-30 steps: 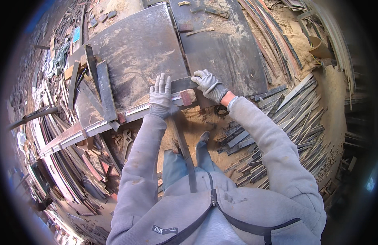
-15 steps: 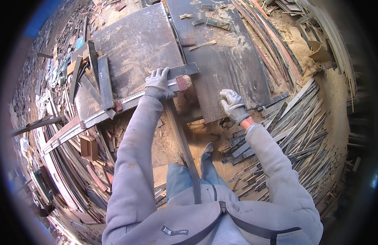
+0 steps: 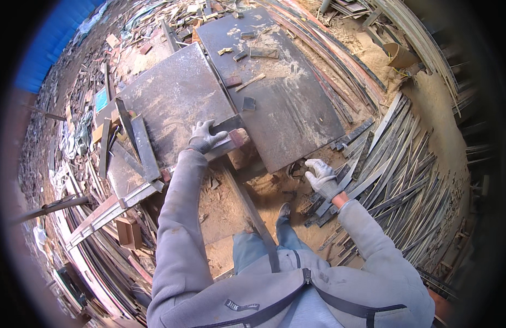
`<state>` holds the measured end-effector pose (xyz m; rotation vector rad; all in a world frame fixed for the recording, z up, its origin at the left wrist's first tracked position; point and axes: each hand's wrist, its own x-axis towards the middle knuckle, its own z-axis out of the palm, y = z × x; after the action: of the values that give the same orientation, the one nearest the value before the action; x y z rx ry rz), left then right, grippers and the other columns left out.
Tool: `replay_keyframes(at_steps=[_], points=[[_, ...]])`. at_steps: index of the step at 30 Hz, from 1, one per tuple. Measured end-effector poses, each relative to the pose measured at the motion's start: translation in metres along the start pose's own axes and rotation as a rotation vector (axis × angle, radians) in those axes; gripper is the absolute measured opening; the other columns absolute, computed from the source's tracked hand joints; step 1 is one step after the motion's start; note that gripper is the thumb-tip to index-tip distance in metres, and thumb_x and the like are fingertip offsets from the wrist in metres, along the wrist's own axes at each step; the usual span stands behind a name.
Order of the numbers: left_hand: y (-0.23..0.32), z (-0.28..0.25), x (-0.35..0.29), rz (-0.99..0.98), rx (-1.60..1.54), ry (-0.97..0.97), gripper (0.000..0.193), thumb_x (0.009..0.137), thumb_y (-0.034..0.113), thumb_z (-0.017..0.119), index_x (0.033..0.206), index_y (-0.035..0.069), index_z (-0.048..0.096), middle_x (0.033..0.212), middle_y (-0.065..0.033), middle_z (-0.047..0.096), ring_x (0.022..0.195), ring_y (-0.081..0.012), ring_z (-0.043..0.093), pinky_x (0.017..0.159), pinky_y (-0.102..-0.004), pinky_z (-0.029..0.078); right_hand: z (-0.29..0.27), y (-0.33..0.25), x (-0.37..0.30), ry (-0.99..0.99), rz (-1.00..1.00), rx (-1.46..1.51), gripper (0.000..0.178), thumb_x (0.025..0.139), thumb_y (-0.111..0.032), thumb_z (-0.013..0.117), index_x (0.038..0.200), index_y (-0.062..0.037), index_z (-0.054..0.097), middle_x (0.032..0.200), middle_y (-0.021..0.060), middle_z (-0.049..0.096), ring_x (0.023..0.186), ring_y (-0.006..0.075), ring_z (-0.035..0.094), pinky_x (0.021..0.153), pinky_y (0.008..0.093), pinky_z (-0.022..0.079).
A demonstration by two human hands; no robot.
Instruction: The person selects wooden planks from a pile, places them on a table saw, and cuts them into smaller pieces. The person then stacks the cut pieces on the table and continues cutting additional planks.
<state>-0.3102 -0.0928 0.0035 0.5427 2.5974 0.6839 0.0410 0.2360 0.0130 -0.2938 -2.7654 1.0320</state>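
So, left hand [image 3: 202, 136] probably steadies the dark board [image 3: 230, 123] on the metal tabletop [image 3: 171, 93], grip unclear; right hand [image 3: 322, 178], loose and empty beside it; sliding calls for both.

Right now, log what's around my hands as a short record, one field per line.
Left hand: at the left end of a dark strip, grip unclear
Right hand: fingers part-curled, nothing visible in it
Rail: pale, along the near side of the left panel
Right panel: dark, with small blocks and pale dust on it
Loose strips: heaped to the right of the right hand
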Motion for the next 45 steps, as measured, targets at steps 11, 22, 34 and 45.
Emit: replay_keyframes(at_steps=[11, 22, 34, 45], points=[[0.142, -0.077, -0.055, 0.423, -0.185, 0.157, 0.035, 0.076, 0.014, 0.091, 0.106, 0.007, 0.075, 0.104, -0.0124, 0.069, 0.104, -0.0352, 0.067, 0.094, -0.0450, 0.054, -0.045, -0.157, 0.195, -0.138, 0.046, 0.453, 0.062, 0.084, -0.029, 0.092, 0.135, -0.0030, 0.069, 0.122, 0.0212, 0.077, 0.113, 0.0323, 0.075, 0.099, 0.0386, 0.059], [0.030, -0.173, -0.131, -0.965, 0.464, 0.174, 0.103, 0.078, 0.056, 0.090, 0.151, -0.006, 0.050, 0.145, -0.0243, 0.058, 0.132, -0.0358, 0.060, 0.110, -0.0481, 0.050, -0.626, 0.206, -0.066, 1.332, 0.657, 1.205, 0.049, 0.113, -0.026, 0.054, 0.142, 0.0135, 0.053, 0.131, 0.0269, 0.069, 0.121, 0.0334, 0.069, 0.101, 0.0431, 0.063], [0.125, -0.187, -0.080, -0.478, -1.616, -0.350, 0.057, 0.088, 0.026, 0.086, 0.131, -0.002, 0.063, 0.106, -0.0130, 0.073, 0.093, -0.0240, 0.072, 0.088, -0.0390, 0.059, -0.169, -0.071, 0.276, -0.290, 0.531, 1.020, 0.061, 0.109, -0.039, 0.067, 0.153, -0.0005, 0.051, 0.130, 0.0229, 0.071, 0.106, 0.0275, 0.077, 0.083, 0.0353, 0.067], [0.119, -0.133, -0.048, -0.061, 0.112, 0.007, 0.114, 0.051, 0.042, 0.101, 0.153, 0.016, 0.055, 0.143, -0.0202, 0.057, 0.136, -0.0420, 0.051, 0.118, -0.0514, 0.041, -0.046, -0.069, 0.322, -0.309, 0.664, 0.770, 0.053, 0.089, -0.018, 0.087, 0.132, 0.0070, 0.068, 0.123, 0.0151, 0.075, 0.107, 0.0178, 0.072, 0.094, 0.0325, 0.059]])
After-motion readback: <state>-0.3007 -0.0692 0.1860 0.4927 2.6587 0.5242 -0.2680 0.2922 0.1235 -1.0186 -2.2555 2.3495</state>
